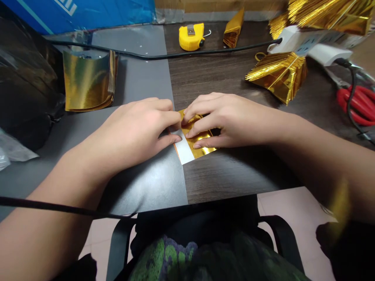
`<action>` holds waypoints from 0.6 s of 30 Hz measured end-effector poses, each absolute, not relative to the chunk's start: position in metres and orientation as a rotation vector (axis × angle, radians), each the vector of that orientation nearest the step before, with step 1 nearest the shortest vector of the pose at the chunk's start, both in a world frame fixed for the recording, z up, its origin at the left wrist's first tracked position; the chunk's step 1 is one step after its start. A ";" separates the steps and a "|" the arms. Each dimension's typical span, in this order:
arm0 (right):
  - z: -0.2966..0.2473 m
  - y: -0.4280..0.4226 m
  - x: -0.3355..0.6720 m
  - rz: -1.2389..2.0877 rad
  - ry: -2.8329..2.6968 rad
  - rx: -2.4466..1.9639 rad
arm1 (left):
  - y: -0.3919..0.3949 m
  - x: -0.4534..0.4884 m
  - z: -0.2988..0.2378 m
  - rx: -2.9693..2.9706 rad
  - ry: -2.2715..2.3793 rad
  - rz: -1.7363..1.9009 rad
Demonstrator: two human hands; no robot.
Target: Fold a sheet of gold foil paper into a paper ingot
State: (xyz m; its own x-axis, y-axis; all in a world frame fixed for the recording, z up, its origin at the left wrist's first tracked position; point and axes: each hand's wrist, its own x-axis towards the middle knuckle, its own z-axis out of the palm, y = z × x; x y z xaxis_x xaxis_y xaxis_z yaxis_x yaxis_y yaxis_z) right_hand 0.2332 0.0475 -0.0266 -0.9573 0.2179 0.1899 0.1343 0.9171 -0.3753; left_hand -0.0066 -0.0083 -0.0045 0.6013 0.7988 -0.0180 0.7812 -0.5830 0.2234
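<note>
Gold paper lies mid-desk, its white strip to the left; left hand curled over that side, thumb on strip, cannot tell whether pinching. Right hand loosely spread, fingertips on the gold part. Far side: 1 yellow tape measure; far left, curved gold stack; far right, tied gold bundle.

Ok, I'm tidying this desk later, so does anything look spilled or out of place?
Small white specks lie scattered on the grey surface near the black cable, like stray litter. A blurred gold shape shows by the right forearm; I can't tell what.
</note>
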 end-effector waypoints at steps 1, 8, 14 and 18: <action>-0.027 0.048 0.233 0.524 -2.845 -0.258 | -0.009 -0.006 -0.004 2.629 1.303 0.119; -0.028 0.047 0.232 0.527 -2.831 -0.273 | -0.010 -0.004 -0.005 2.690 1.291 0.050; -0.024 0.042 0.227 0.495 -2.862 -0.309 | -0.008 -0.025 0.020 2.652 1.081 0.059; -0.022 0.041 0.224 0.507 -2.891 -0.349 | -0.017 -0.027 0.027 2.730 1.001 -0.018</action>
